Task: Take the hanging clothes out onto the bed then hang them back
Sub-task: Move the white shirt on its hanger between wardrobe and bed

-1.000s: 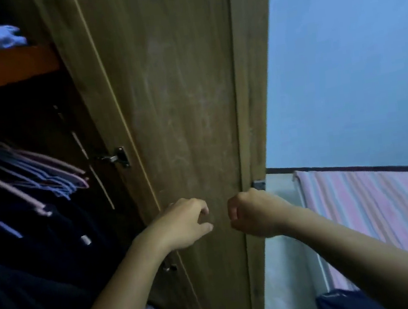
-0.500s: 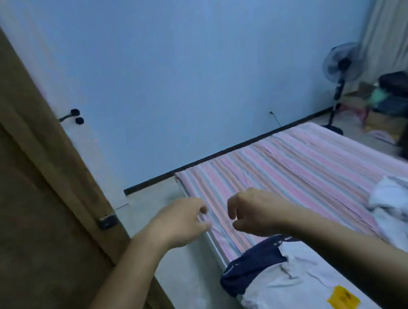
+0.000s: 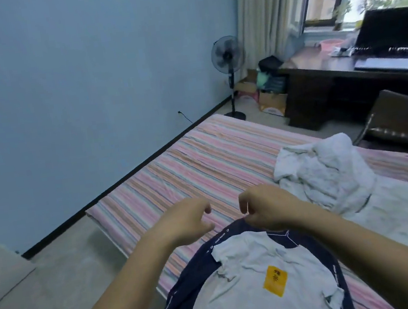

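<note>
Blue wall (image 3: 71,81) at far left, striped bed (image 3: 199,165) running along it. Left hand (image 3: 188,221) hovers over the bed's near corner, fingers loosely curled, holding nothing; right hand (image 3: 264,207) just beside it, fingers bunched over the collar of a white-and-navy shirt (image 3: 262,291) lying flat on the bed, grip on the cloth not discernible. Crumpled white clothes (image 3: 330,174) lie further right on the bed; fan (image 3: 228,55), dark desk (image 3: 316,72) and chair (image 3: 400,118) stand beyond.
</note>
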{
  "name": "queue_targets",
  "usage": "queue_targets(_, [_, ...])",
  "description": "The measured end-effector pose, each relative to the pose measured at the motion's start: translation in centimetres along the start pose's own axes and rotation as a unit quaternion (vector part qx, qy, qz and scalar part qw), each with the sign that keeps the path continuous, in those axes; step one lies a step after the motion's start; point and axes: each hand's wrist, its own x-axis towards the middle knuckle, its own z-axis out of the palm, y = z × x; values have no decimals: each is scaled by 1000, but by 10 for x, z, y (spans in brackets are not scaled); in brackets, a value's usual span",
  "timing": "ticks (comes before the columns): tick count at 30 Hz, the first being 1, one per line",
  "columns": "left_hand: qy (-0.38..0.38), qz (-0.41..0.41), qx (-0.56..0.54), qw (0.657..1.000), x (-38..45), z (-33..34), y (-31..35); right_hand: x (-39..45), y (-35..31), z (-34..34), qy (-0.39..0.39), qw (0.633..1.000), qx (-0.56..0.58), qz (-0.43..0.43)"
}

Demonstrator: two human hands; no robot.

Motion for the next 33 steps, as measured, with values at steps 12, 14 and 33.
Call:
queue_targets(12, [-73,176,84,978,171,40,59,-1,120,21,27,973,70,217])
queue_targets(14, [-87,205,104,969,198,51,64,3,135,32,31,963,79,255])
queue_targets(33, [-201,235,131,942,430,328,20,88,335,286,-8,893,161,420])
